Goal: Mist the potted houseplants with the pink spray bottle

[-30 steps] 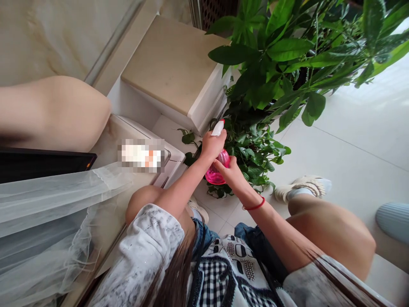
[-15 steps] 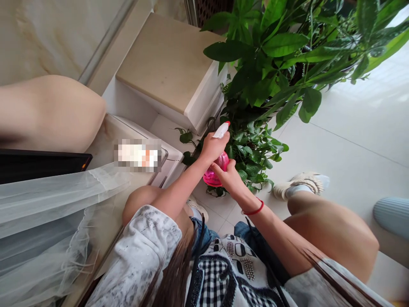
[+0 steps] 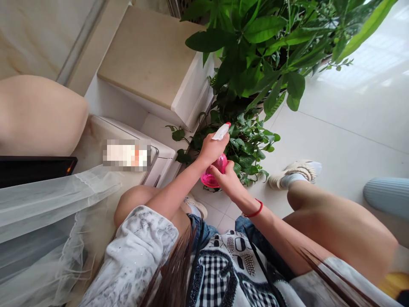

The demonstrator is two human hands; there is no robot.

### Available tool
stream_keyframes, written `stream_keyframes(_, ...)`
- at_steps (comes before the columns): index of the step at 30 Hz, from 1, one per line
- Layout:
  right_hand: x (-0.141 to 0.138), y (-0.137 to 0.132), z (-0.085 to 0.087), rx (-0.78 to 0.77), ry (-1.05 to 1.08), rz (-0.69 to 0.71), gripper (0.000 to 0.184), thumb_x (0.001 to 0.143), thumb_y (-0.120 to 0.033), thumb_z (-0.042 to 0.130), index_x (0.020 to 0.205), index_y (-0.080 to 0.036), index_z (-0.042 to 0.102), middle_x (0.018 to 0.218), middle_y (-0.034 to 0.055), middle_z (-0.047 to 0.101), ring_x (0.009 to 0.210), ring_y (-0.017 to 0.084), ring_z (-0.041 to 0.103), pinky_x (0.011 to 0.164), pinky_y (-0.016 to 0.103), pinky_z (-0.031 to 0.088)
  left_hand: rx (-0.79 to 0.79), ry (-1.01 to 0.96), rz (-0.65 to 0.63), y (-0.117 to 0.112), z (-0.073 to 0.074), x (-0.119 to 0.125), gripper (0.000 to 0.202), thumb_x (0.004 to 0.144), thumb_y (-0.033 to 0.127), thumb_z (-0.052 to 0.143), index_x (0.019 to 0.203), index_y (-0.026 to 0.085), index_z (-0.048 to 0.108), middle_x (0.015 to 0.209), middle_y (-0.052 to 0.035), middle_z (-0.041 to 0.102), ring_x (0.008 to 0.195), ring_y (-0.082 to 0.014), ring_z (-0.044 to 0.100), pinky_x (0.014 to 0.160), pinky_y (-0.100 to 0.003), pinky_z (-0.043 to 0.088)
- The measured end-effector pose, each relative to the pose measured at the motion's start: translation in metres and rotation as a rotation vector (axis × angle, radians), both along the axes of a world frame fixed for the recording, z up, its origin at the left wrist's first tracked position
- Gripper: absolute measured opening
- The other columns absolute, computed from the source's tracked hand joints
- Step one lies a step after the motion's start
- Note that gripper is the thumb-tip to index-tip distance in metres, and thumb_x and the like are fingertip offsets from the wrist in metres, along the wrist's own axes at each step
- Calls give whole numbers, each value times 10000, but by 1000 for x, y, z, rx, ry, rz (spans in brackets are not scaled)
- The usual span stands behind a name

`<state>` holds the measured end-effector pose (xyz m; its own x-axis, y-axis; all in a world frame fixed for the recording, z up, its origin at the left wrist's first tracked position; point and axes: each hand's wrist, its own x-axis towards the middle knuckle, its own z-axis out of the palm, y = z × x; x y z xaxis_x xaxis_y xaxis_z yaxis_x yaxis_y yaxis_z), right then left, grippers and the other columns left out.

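Note:
A pink see-through spray bottle (image 3: 210, 178) with a white spray head (image 3: 220, 131) and a red nozzle tip is held between both hands. My left hand (image 3: 212, 148) is closed around the neck just under the spray head. My right hand (image 3: 227, 178) grips the side of the bottle's body, its thumb lying across the front. Part of the bottle is hidden behind the fingers. Green leaves of a low trailing plant (image 3: 247, 147) lie just beyond the hands, and the nozzle points toward the foliage.
A tall leafy plant (image 3: 255, 55) fills the top right. A beige-topped cabinet (image 3: 150, 51) and a ledge with a blurred-out object (image 3: 127, 155) stand to the left. A sheer curtain (image 3: 47, 200) hangs lower left. A blue ribbed object (image 3: 386, 198) lies far right.
The plants, cabinet and ledge have shifted left in the picture as my view turned slightly. Both hands keep the same hold on the spray bottle.

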<state>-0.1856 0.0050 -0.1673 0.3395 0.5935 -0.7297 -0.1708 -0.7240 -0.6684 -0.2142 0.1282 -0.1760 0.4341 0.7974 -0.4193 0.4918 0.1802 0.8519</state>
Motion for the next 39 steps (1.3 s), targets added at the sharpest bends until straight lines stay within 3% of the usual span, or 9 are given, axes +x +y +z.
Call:
stream_keyframes(7, 0, -26, -2, -49, 73, 11, 555, 745, -562, 738, 1043, -252, 387, 1129, 121, 693, 1022, 286, 686, 881, 414, 550, -28, 22, -6, -22, -7, -6, 292, 929, 301, 636, 674, 161, 650, 619, 3, 615, 659, -124, 584, 716, -241, 461)
stream_keyframes(16, 1, -50, -17, -7, 74, -25, 742, 587, -618, 818, 1042, -259, 354, 1101, 103, 674, 1009, 281, 665, 860, 409, 522, 40, 182, 32, -51, 3, -4, 354, 957, 364, 592, 649, 191, 607, 652, -22, 635, 636, -152, 582, 656, -268, 404)
stream_keyframes(20, -2, -64, -26, 22, 94, -55, 774, 583, -645, 827, 1072, -255, 370, 1071, 85, 677, 1021, 281, 665, 861, 411, 531, 37, 223, 6, -61, 3, -4, 294, 957, 342, 598, 706, 190, 624, 712, -35, 667, 671, -160, 598, 672, -273, 400)
stream_keyframes(24, -5, -74, -30, 52, 90, -67, 753, 604, -632, 831, 1078, -249, 389, 1091, 86, 669, 1040, 278, 662, 873, 411, 537, 21, 279, 6, -69, 6, -6, 378, 975, 372, 576, 640, 196, 591, 681, -50, 668, 673, -175, 621, 678, -278, 410)
stream_keyframes(32, -8, -83, -20, 120, 10, -40, 671, 646, -516, 821, 1086, -238, 398, 1177, 120, 651, 1061, 270, 657, 908, 413, 553, 23, 206, 65, -81, 12, -7, 357, 969, 372, 594, 666, 187, 630, 715, -62, 704, 703, -179, 656, 664, -261, 422)
stream_keyframes(39, -13, -99, -17, 110, -49, 53, 673, 648, -534, 813, 1090, -227, 410, 1184, 133, 654, 1053, 278, 657, 894, 415, 537, 9, 155, 150, -99, 9, -21, 310, 949, 360, 619, 697, 179, 637, 725, -45, 676, 686, -158, 611, 668, -255, 407)
